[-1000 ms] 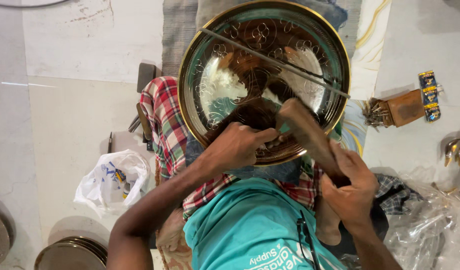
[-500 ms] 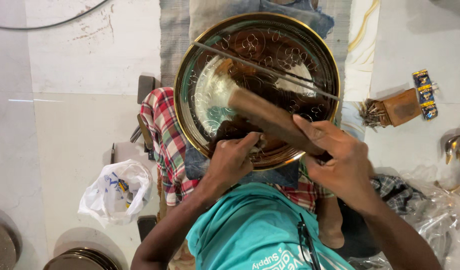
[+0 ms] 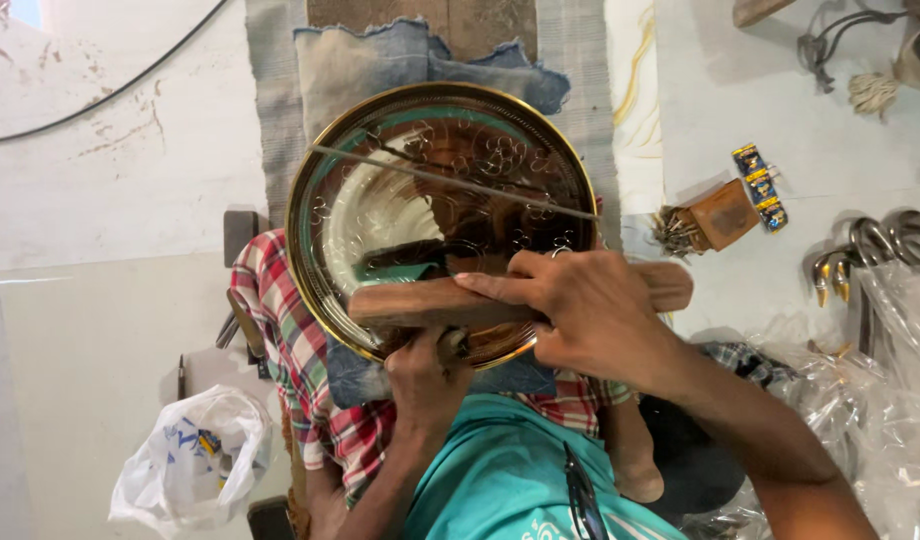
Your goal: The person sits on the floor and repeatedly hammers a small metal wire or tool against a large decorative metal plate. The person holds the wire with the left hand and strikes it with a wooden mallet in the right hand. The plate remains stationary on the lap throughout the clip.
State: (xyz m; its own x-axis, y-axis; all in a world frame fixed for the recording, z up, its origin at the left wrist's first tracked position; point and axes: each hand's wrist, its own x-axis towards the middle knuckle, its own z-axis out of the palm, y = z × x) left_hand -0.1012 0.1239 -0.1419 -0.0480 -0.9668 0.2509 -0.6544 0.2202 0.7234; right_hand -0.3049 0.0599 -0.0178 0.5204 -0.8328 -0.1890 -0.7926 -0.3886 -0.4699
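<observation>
A large round brass plate point(image 3: 330, 170) with engraved swirls rests on cloth over my lap. My right hand point(image 3: 590, 310) grips a wooden mallet-like block point(image 3: 410, 302) that lies across the plate's near part. My left hand point(image 3: 425, 375) is closed at the plate's near rim around a small metal tool point(image 3: 452, 344), mostly hidden by the fingers. A thin straight line point(image 3: 460, 183) crosses the plate's shiny face.
A checked cloth point(image 3: 280, 340) and denim pieces point(image 3: 380, 60) lie under the plate. A white plastic bag point(image 3: 185, 460) sits at lower left. A small wooden box point(image 3: 725, 213), metal hooks point(image 3: 860, 250) and clear plastic sheeting point(image 3: 870, 400) lie to the right.
The wooden block has swung from a slanted pose to lying level across the plate. The view has shifted, and the plate now sits lower and nearer the middle.
</observation>
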